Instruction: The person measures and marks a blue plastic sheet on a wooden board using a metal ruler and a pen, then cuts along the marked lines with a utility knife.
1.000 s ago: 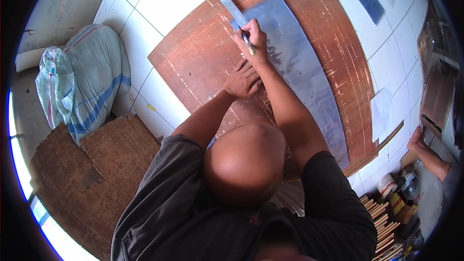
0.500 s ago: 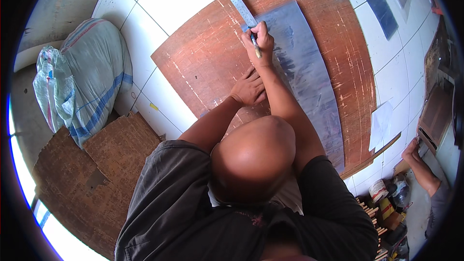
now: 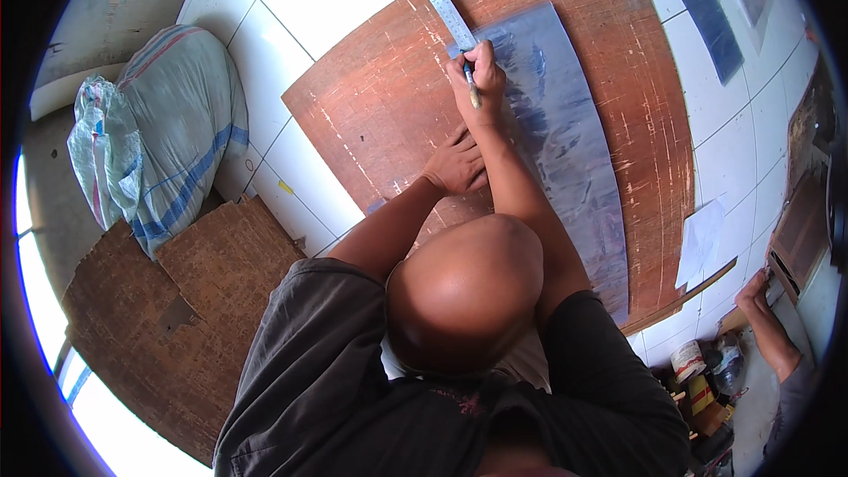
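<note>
My right hand (image 3: 477,79) is closed round a slim pen-like tool (image 3: 474,94) with a pale back end; its tip is hidden by the fingers. The hand rests at the near visible end of a steel ruler (image 3: 449,14), by the left edge of a shiny bluish-grey sheet (image 3: 565,124). That sheet lies on a scratched reddish-brown wooden board (image 3: 380,97). Flat on the board, fingers stretched, my left hand (image 3: 456,164) sits below the right hand. Its fingertips pass behind my right forearm, so what they touch there is hidden.
A stuffed woven sack (image 3: 181,115) stands at the left beside worn brown boards (image 3: 150,327). White paper (image 3: 702,243) and a dark blue strip (image 3: 698,18) lie on the tiles to the right. Another person's hand (image 3: 755,291) shows at the far right, near assorted containers (image 3: 689,360).
The whole view has shifted slightly. The pen-like tool stands a little more upright in my right hand, which stays by the ruler; my left hand remains flat on the board.
</note>
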### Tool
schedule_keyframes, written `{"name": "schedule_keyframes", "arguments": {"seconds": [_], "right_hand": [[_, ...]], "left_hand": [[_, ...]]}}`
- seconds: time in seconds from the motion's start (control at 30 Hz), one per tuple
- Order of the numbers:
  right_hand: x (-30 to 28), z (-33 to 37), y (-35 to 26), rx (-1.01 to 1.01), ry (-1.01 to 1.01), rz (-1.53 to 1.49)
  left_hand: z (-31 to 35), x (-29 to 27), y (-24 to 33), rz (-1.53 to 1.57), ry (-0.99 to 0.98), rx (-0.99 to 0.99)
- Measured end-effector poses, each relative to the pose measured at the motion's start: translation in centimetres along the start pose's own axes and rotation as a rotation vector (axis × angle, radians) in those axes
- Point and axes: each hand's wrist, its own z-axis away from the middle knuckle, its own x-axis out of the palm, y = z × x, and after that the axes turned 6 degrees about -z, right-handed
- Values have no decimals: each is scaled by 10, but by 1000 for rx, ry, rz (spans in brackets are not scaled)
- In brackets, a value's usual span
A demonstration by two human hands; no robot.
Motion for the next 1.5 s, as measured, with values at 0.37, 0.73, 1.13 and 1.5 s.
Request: {"name": "schedule_keyframes", "arguments": {"seconds": [0.37, 0.73, 1.13, 1.5], "right_hand": [[-5, -3, -7, 98, -42, 10], [-13, -11, -6, 65, -188, 43], [-14, -13, -6, 66, -192, 6], [-61, -7, -20, 433, -193, -577]], "left_hand": [[-3, -1, 0, 3, -27, 2], [-2, -4, 0, 6, -21, 12], [-6, -7, -1, -7, -64, 34], [-12, -14, 1, 49, -32, 6]]}}
